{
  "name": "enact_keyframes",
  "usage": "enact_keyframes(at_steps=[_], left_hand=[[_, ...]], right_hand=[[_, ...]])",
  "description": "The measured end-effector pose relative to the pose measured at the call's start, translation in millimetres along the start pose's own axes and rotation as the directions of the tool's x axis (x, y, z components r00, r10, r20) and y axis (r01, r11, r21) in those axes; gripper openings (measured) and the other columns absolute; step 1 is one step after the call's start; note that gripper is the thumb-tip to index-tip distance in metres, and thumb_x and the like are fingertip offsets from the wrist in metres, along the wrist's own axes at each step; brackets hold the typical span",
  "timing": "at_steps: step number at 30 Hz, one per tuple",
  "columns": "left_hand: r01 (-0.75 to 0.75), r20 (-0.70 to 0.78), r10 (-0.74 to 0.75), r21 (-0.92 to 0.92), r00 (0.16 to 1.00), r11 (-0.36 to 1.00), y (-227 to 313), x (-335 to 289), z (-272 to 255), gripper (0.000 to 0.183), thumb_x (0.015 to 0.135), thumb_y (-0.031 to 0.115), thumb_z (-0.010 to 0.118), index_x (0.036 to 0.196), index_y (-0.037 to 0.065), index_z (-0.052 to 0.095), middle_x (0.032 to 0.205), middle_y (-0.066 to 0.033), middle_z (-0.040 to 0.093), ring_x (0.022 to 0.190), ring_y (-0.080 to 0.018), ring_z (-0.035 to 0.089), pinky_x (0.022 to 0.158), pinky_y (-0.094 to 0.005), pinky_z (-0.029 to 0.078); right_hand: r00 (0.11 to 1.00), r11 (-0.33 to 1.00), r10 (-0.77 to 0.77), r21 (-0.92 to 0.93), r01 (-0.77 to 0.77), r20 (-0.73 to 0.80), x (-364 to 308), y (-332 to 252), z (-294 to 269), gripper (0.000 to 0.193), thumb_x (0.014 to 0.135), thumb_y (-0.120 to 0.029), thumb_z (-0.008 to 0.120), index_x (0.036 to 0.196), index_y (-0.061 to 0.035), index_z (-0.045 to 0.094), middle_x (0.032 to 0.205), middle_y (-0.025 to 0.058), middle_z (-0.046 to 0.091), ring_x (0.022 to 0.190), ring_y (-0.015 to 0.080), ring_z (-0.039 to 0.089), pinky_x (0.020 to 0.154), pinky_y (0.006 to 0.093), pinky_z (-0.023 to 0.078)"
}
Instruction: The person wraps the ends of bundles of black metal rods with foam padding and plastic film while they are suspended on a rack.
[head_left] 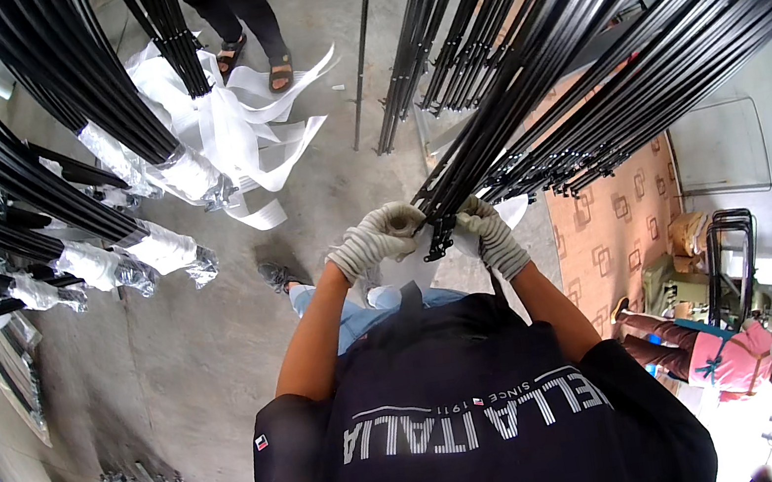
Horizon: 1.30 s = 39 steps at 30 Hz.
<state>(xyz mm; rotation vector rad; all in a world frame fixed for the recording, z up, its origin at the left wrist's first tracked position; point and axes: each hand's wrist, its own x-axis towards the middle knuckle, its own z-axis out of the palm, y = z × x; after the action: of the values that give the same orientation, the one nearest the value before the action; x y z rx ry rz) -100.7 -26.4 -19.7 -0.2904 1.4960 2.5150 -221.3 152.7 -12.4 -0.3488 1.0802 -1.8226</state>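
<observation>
Black rods (446, 194) are clasped at their lower ends between a gloved left hand (374, 241) and right hand (497, 236), fingertips partly hidden; their tops are cut off. White strips (242, 133) are strewn beyond, beside a co-worker's cropped legs (250, 10).

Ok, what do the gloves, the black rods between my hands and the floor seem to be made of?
Gloves: knitted fabric, perhaps cotton, matt, from the soft ribbed rings.
Black rods: probably metal, coated glossy, given the bright streaks along them; plastic possible.
Floor: likely bare concrete, dull grey and blotchy.
</observation>
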Motion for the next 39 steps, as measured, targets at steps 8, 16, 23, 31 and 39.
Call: enact_keyframes(at_steps=[8,16,23,31,39], left_hand=[[-0.315,0.261,0.188,0.629,0.947,0.711,21,10,-22,0.030,0.064,0.003,0.058,0.094,0.006,0.055,0.070,0.0013,0.051,0.068,-0.0097,0.046,0.066,-0.0260,0.043],[-0.081,0.068,0.067,0.223,0.995,0.971,-7,23,-26,0.018,0.068,0.004,0.057,0.086,0.006,0.053,0.072,0.0021,0.053,0.068,-0.0071,0.046,0.061,-0.0235,0.041],[-0.194,0.132,0.143,0.620,0.981,0.760,59,17,-5,0.027,0.064,0.003,0.061,0.088,0.005,0.050,0.067,0.0054,0.048,0.061,-0.0048,0.042,0.056,-0.0207,0.039],[-0.156,0.124,0.114,0.418,0.986,0.895,87,21,-11,0.023,0.065,0.000,0.057,0.086,0.005,0.050,0.079,-0.0011,0.056,0.071,-0.0086,0.051,0.068,-0.0225,0.042],[0.130,-0.093,-0.095,0.521,0.991,0.843,100,9,6,0.041,0.063,0.009,0.066,0.102,0.009,0.055,0.076,-0.0011,0.056,0.066,-0.0092,0.050,0.060,-0.0226,0.045]], right_hand=[[0.976,0.992,0.110,-0.043,-0.120,-0.188,4,3,-8,0.022,0.073,-0.016,0.063,0.091,-0.0059,0.056,0.083,0.0008,0.057,0.077,0.0117,0.053,0.073,0.0272,0.045],[0.988,0.985,0.147,-0.088,-0.150,-0.043,19,4,-20,0.032,0.078,-0.017,0.058,0.105,-0.0039,0.050,0.097,0.0035,0.055,0.089,0.0147,0.052,0.080,0.0294,0.044],[0.976,0.997,-0.030,0.063,0.045,-0.216,23,12,-21,0.016,0.078,-0.005,0.053,0.094,-0.0062,0.053,0.083,-0.0018,0.055,0.070,0.0068,0.051,0.064,0.0199,0.044],[0.945,0.992,-0.078,-0.117,0.043,-0.317,19,7,-7,0.013,0.079,-0.010,0.054,0.090,-0.0046,0.051,0.080,-0.0012,0.052,0.069,0.0083,0.050,0.059,0.0215,0.044],[0.980,0.997,-0.025,-0.081,0.009,-0.200,8,-8,-5,0.006,0.080,-0.010,0.052,0.084,-0.0059,0.052,0.072,-0.0013,0.050,0.063,0.0077,0.046,0.057,0.0199,0.042]])
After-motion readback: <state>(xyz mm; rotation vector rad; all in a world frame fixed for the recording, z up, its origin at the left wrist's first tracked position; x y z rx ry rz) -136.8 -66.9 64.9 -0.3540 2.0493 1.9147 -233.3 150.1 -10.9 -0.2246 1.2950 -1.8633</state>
